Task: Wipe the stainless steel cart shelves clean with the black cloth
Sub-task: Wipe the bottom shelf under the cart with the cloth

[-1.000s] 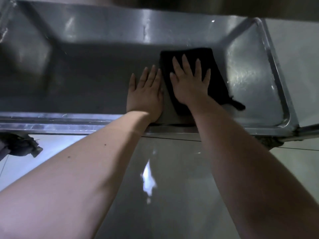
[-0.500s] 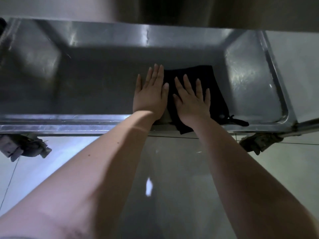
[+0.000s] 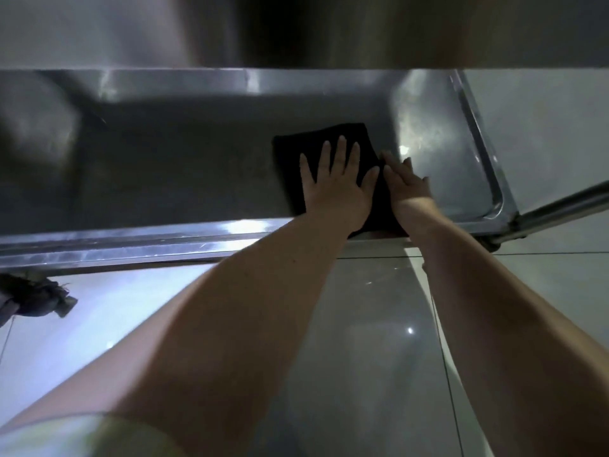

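The black cloth (image 3: 349, 135) lies flat on the right part of the cart's stainless steel lower shelf (image 3: 164, 166), its near end reaching the front rim. My left hand (image 3: 336, 183) presses on the cloth's middle with straight, spread fingers. Along the cloth's right edge rests my right hand (image 3: 407, 186), fingers straight and together, partly on bare steel. Both forearms reach in over the front rim.
An upper shelf (image 3: 296, 28) overhangs the lower one at the top of the view. A cart leg tube (image 3: 560, 206) runs off at the right corner. One caster (image 3: 36, 298) shows under the front rim at left. Below lies glossy tiled floor (image 3: 379, 341).
Both hands shifted right: my left hand moved from the bare steel onto the cloth, and my right hand slid off its middle to its right edge.
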`<control>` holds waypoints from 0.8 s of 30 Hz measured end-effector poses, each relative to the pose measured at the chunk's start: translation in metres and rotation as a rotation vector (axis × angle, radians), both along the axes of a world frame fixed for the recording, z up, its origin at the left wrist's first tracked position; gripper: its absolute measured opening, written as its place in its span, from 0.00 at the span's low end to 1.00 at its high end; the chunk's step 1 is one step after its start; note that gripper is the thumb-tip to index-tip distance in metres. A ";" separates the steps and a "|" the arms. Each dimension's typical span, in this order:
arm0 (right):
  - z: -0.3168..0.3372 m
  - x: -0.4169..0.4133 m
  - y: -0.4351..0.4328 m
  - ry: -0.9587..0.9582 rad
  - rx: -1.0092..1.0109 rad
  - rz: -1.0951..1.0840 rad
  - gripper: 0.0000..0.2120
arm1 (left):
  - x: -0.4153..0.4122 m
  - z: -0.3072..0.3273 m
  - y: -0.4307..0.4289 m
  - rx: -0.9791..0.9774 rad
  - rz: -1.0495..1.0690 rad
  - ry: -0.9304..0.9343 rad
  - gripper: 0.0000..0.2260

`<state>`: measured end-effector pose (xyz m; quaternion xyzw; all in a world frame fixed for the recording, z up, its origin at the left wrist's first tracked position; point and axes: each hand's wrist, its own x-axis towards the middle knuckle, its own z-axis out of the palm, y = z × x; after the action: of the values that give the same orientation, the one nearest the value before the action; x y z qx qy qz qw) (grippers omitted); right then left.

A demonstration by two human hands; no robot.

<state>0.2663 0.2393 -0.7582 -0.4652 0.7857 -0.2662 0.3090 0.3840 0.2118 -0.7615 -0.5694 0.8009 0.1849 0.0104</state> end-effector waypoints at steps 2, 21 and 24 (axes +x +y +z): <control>0.003 -0.007 -0.002 -0.056 0.026 -0.024 0.19 | 0.002 -0.006 0.003 -0.058 0.008 -0.043 0.29; -0.018 0.034 0.007 0.706 0.213 0.172 0.31 | 0.203 -0.012 -0.044 -0.236 -0.141 -0.117 0.27; -0.014 0.079 -0.001 0.777 0.044 0.346 0.29 | 0.200 -0.010 -0.041 -0.253 -0.152 -0.124 0.29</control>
<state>0.3454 0.2384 -0.7726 -0.6490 0.7597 0.0015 0.0401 0.5835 0.1708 -0.7712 -0.5142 0.8564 0.0459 0.0020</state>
